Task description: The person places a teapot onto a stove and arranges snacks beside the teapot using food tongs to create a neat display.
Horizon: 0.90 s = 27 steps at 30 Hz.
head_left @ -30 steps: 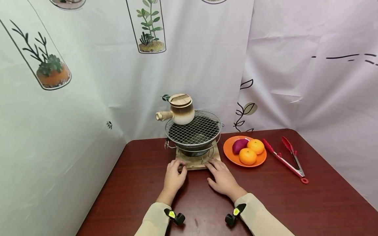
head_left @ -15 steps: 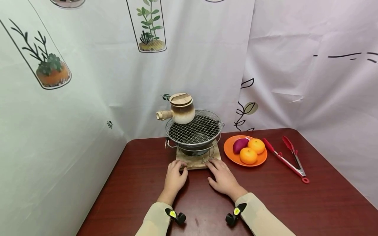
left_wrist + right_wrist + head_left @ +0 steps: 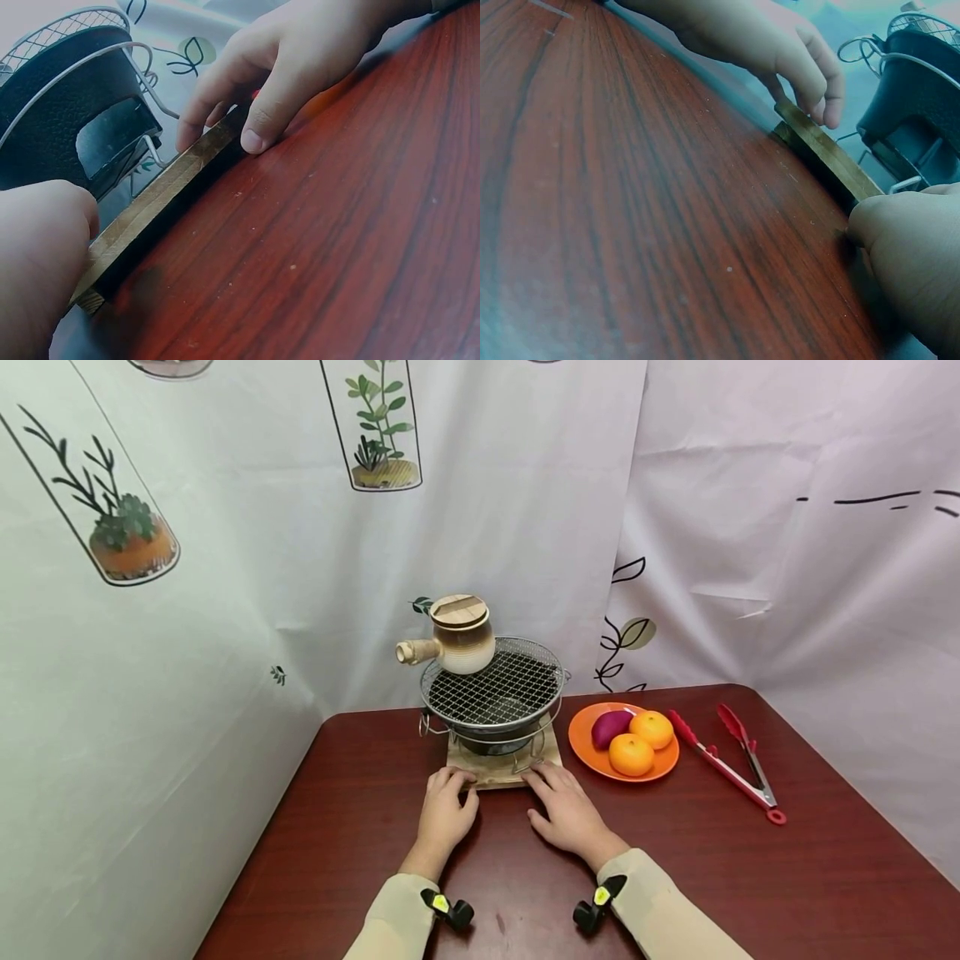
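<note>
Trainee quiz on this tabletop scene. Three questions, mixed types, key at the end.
1. Multiple choice: what do the person's left grip and right grip both touch?
A) Lidded pot
B) Wooden board
C) Wire mesh

2. True or false: the red tongs lie with their arms spread apart.

3. Fill in: on the orange plate, ___ round orange fruits lie beside one purple item.

Key: 1. B; 2. True; 3. two
</note>
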Each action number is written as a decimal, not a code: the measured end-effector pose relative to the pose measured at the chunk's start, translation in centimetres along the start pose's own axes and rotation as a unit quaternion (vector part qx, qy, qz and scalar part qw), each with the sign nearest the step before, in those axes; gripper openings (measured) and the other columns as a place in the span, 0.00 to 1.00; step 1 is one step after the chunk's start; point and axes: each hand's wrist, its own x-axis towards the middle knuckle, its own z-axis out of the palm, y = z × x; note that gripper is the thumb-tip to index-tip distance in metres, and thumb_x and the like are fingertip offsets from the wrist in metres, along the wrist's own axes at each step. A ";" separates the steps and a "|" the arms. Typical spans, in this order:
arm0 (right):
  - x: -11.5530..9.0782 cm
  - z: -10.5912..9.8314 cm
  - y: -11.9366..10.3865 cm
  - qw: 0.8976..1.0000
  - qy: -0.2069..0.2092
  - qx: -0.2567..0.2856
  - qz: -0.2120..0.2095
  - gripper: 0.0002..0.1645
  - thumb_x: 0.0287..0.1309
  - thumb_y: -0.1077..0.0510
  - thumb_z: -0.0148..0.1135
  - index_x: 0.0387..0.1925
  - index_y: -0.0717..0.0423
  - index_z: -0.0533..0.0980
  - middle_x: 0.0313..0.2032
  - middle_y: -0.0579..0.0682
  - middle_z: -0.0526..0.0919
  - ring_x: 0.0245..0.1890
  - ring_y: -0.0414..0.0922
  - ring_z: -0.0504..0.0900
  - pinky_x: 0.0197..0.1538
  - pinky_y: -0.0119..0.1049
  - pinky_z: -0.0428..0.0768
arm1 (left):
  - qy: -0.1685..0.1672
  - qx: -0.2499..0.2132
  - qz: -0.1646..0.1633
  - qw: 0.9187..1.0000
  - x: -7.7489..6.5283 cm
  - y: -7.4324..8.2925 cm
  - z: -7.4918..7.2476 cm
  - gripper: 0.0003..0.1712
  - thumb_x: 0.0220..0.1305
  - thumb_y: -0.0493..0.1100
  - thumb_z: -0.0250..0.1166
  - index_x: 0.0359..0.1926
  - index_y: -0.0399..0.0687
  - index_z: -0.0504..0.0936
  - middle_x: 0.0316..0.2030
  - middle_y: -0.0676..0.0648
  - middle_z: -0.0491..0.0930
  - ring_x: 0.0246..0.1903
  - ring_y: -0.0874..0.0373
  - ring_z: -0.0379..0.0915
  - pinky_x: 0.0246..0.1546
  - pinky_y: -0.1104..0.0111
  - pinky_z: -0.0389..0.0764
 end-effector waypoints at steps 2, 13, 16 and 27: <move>0.0 0.0 0.0 1.000 -0.001 0.000 0.002 0.33 0.56 0.53 0.67 0.64 0.58 0.75 0.64 0.61 0.73 0.67 0.60 0.69 0.71 0.58 0.63 | -0.003 0.015 0.009 1.000 0.0 -0.1 0.0 0.09 0.60 0.38 0.65 0.42 0.47 0.85 0.47 0.45 0.79 0.55 0.41 0.71 0.53 0.49 0.76; 0.0 0.0 0.0 1.000 0.000 0.002 0.001 0.34 0.56 0.54 0.68 0.63 0.59 0.75 0.63 0.61 0.74 0.67 0.60 0.69 0.71 0.59 0.63 | -0.019 0.095 0.080 0.992 -0.4 -0.3 0.2 0.14 0.59 0.38 0.65 0.47 0.46 0.86 0.50 0.44 0.78 0.54 0.44 0.73 0.53 0.52 0.78; -0.1 0.0 0.0 1.000 -0.003 0.002 0.003 0.34 0.56 0.53 0.67 0.64 0.58 0.75 0.64 0.61 0.73 0.68 0.60 0.68 0.71 0.58 0.63 | -0.025 0.102 0.106 0.989 -0.4 -0.1 0.2 0.16 0.58 0.37 0.66 0.49 0.45 0.86 0.51 0.43 0.78 0.55 0.44 0.73 0.55 0.52 0.77; -0.1 0.0 0.1 1.000 0.001 0.003 -0.001 0.34 0.56 0.53 0.68 0.64 0.59 0.75 0.64 0.61 0.73 0.67 0.61 0.69 0.70 0.59 0.64 | -0.028 0.107 0.121 0.986 -0.4 -0.1 0.3 0.19 0.56 0.37 0.67 0.50 0.48 0.85 0.50 0.44 0.78 0.55 0.44 0.73 0.56 0.52 0.76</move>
